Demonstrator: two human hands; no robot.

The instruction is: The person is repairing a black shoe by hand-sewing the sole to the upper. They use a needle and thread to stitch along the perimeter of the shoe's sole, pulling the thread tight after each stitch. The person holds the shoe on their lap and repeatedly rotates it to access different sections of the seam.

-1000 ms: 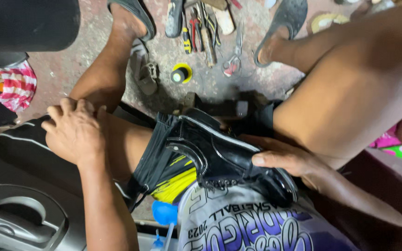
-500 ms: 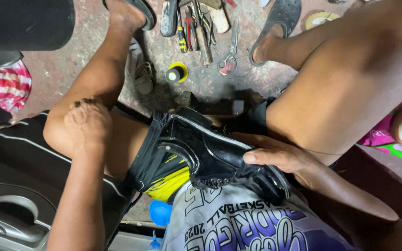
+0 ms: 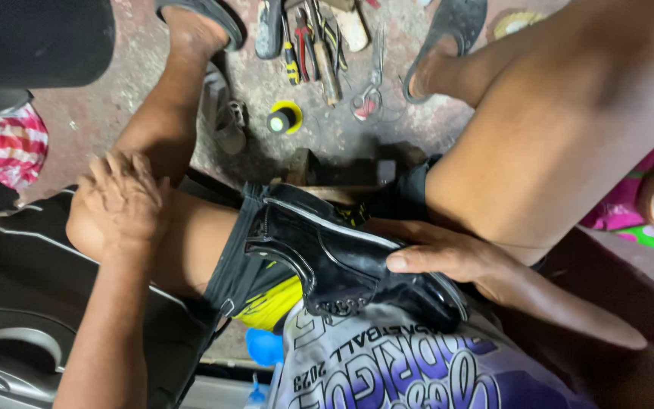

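Black shoe (image 3: 342,261) — toe under right hand (image 3: 448,257)

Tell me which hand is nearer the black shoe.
Right. The right hand rests on the black shoe in the lap; the left hand lies apart on the left knee.

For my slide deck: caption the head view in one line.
Seated person's right hand steadies a black shoe on the lap, left hand on knee, tools on the floor.
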